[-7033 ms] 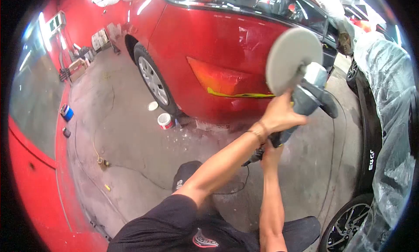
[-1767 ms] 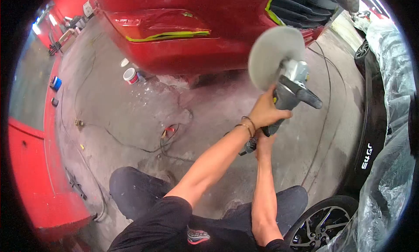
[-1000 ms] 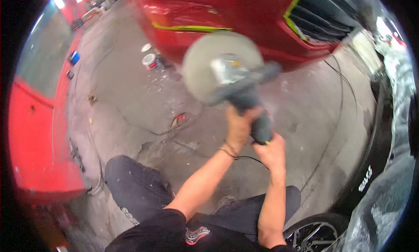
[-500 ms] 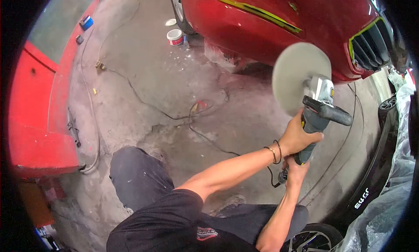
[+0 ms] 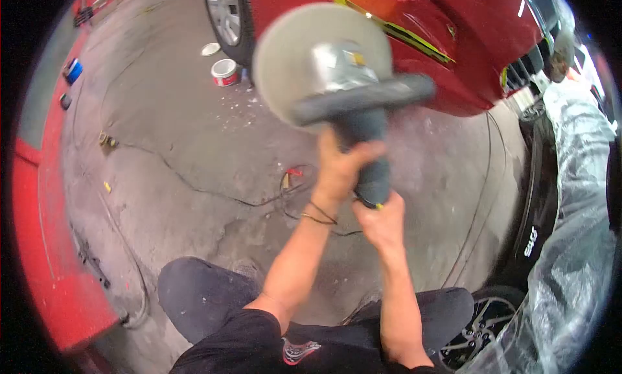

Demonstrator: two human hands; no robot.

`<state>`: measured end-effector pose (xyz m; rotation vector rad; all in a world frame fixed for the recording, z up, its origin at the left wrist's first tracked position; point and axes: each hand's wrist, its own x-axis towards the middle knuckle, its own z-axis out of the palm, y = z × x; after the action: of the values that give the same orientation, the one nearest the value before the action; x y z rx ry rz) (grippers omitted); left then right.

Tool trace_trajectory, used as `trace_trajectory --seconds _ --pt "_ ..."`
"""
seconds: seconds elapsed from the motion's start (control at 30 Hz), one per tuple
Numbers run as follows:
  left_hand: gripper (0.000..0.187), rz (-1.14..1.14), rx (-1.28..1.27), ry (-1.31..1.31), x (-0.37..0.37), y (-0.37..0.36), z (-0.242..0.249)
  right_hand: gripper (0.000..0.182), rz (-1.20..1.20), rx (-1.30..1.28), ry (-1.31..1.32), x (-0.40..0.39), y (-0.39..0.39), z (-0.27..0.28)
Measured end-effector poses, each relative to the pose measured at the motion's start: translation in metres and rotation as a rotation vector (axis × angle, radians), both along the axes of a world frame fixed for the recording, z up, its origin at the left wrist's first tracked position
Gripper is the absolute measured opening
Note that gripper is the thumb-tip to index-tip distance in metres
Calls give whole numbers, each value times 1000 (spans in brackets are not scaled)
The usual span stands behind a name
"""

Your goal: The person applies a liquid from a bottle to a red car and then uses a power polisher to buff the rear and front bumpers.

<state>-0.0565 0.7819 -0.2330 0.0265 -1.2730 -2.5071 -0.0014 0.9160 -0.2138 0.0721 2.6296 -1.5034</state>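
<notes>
A rotary polisher (image 5: 363, 124) with a large pale round disc (image 5: 285, 63) is held up in front of me, partly covering the red car bumper (image 5: 476, 82). My left hand (image 5: 340, 166), with bands at the wrist, is wrapped round the body of the tool just below its black side handle (image 5: 389, 95). Lower down, my right hand (image 5: 383, 222) grips the rear end. The disc and the tool are blurred. Yellow-green tape (image 5: 418, 45) edges a slot on the bumper.
A cable (image 5: 194, 189) runs across the floor. An open white and red tub (image 5: 224, 72) and its lid (image 5: 210, 49) stand near the car wheel (image 5: 225, 14). Red bodywork (image 5: 71, 303) is at left; plastic sheeting (image 5: 570, 244) covers things at right.
The polisher and both my hands have moved left and now look larger and more upright. The view has shifted, and more of the car wheel shows.
</notes>
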Motion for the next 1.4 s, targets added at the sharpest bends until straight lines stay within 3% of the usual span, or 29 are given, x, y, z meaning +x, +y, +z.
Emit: trace_trajectory --seconds 0.1,0.23,0.4,0.47,0.53,0.63,0.7,0.77,0.87,0.93,1.0,1.07,1.13,1.2,1.27,1.33,1.4 --pt "50 -38 49 41 -1 -52 2 38 23 200 116 -8 -50 9" --pt "53 -109 179 91 -6 -59 -15 48 36 163 184 -20 -59 -30" --pt "61 -168 52 28 -5 3 -30 49 -18 110 188 -14 1 -57" --pt "59 -217 25 8 -7 36 -28 40 -96 20 172 -9 33 -62" --pt "55 -123 -91 -7 -16 74 -35 32 -135 -73 103 -7 68 -65" --pt "55 -96 -156 51 -28 134 -11 24 -196 -154 56 -10 119 -72" --pt "65 -257 -272 -98 -38 160 -3 24 -266 -265 -15 -16 149 -90" --pt "80 -238 -364 -82 -56 192 -9 16 -364 -463 -87 -22 157 -89" --pt "96 -261 -573 -101 -76 211 -14 20 -351 -731 -34 -42 160 -122" --pt "105 -285 -788 -102 -89 206 -24 22 -459 -956 45 -55 135 -149" --pt "116 -342 -969 -126 -96 189 -25 30 -414 -1117 -46 -67 118 -176" --pt "117 -302 -1061 -100 -96 169 -40 39 -353 -1207 -100 -79 92 -224" --pt "116 -238 -1111 -67 -92 141 -61 43 -388 -1482 -301 -72 62 -242" --pt "115 -154 -1109 -22 -77 97 -79 46 -348 -1488 -260 -55 25 -253" --pt "104 -110 -963 39 -60 52 -95 47 -218 -1214 27 -42 -21 -258" --pt "95 -155 -778 9 -36 5 -99 44 -55 -893 121 -38 -44 -254" --pt "80 -126 -767 -70 -21 -62 -182 41 30 -683 111 -35 -67 -241"
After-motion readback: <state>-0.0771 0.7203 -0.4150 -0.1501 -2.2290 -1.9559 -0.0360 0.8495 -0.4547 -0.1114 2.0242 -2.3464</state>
